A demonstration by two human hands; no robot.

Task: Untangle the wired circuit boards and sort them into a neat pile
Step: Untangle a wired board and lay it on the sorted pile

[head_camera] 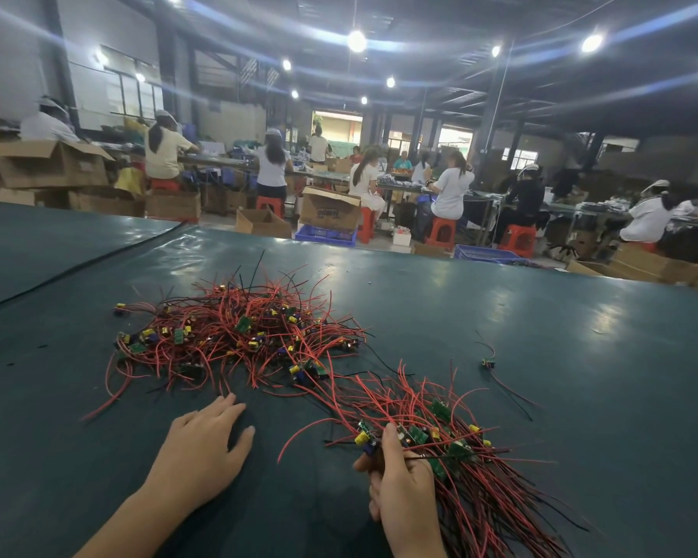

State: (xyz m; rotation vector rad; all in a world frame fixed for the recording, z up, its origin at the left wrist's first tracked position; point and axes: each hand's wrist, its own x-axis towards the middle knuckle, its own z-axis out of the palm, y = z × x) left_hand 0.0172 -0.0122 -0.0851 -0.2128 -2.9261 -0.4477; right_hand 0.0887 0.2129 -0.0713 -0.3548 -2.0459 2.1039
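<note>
Head | R hand (403, 493) grips board bundle (456, 441); L hand (206, 445) flat nr tangle (238, 336)

Dim hall, flaring ceiling lamps (356, 41), wide-angle bending.

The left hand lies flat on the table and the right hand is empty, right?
No, the right hand isn't empty: it grips a bundle of red-wired boards. The left hand does lie flat on the table. The head view shows it.
</note>
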